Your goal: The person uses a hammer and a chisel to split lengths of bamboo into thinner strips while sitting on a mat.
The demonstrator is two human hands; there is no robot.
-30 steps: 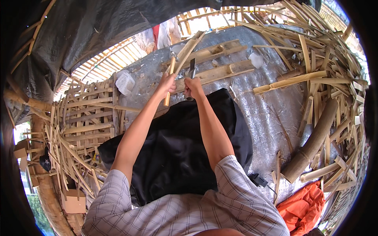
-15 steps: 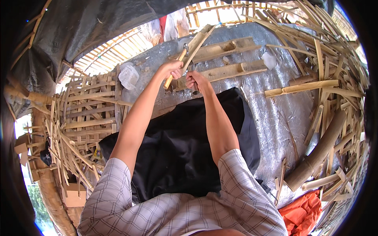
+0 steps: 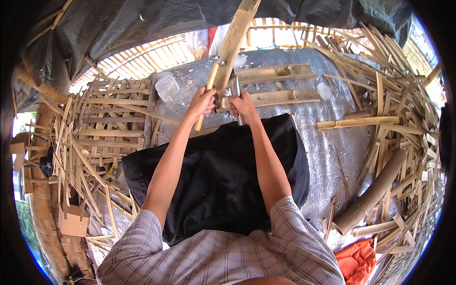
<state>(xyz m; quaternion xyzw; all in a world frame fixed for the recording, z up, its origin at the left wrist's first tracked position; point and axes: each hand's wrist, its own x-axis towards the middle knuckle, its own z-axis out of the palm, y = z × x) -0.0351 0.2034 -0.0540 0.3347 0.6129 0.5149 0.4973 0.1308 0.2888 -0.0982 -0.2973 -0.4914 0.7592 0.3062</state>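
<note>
My left hand [image 3: 202,102] is closed round the wooden handle of a hammer [image 3: 213,76], its metal head pointing away from me. In my right hand [image 3: 242,105] is a metal tool [image 3: 234,84] with a broad grey end; I cannot tell its exact kind. Between my hands a split bamboo length [image 3: 232,45] stands tilted, its far end reaching up towards the dark sheeting. The fingers of both hands lie close to its lower end; whether they also grip it, I cannot tell. A black cloth [image 3: 213,185] spreads below my forearms.
Two bamboo halves [image 3: 285,98] lie on the silvery sheet [image 3: 327,166] beyond my right hand. Bamboo strips [image 3: 399,85] and a thick bamboo pole [image 3: 370,192] crowd the right side. At left stands a slatted bamboo lattice [image 3: 114,114]. An orange cloth [image 3: 356,261] lies lower right.
The split bamboo has come up higher and nearer, its far end now overlapping the dark sheeting. Both hands sit slightly lower in the picture, still holding the hammer and the metal tool.
</note>
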